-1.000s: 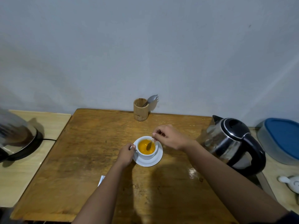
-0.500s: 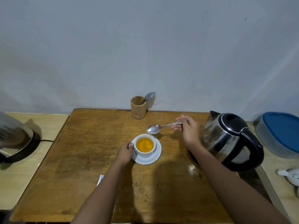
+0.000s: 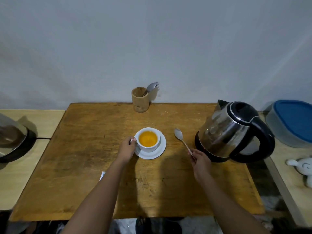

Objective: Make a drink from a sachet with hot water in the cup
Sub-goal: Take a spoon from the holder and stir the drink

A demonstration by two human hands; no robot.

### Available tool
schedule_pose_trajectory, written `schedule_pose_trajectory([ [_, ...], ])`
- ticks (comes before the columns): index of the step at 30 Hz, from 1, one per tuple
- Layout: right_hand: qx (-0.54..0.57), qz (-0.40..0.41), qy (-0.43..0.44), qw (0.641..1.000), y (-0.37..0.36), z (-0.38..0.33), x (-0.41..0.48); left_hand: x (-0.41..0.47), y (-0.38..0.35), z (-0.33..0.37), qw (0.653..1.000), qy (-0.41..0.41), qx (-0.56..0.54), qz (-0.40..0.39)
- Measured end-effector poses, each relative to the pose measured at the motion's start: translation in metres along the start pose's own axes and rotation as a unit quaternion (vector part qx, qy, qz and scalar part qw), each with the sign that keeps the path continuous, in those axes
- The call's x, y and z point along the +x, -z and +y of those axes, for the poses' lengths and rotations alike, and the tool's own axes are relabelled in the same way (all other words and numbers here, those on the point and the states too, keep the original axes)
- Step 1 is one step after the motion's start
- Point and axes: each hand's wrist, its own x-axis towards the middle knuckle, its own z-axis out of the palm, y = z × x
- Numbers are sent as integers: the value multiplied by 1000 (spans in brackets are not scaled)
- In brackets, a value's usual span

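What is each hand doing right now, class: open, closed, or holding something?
Left hand: closed on the handle of the cup.
Right hand: closed on the handle end of the spoon.

The left arm hides most of the white paper (image 3: 102, 175).

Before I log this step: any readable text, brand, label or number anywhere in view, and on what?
None can be read.
Kettle: no visible brand or marking.
Blue-lidded container: plain.
White paper scrap by the left forearm: mostly hidden, nothing legible.
Cup, saucer, wooden holder: unmarked.
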Motion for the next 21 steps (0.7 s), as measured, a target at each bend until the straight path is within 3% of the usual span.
schedule_pose_trajectory([
  [5,-181,-15,10,983,12,24,5,2,0,-4,1000,2,-3,4],
  [11,-408,-27,92,908,12,28,2,4,0,-4,1000,6,1,3],
  [16,-482,-97,115,863,10,28,1,3,0,-4,1000,3,-9,4],
  [21,-530,-111,135,830,7,25,4,0,3,-1,1000,-8,-9,-3],
])
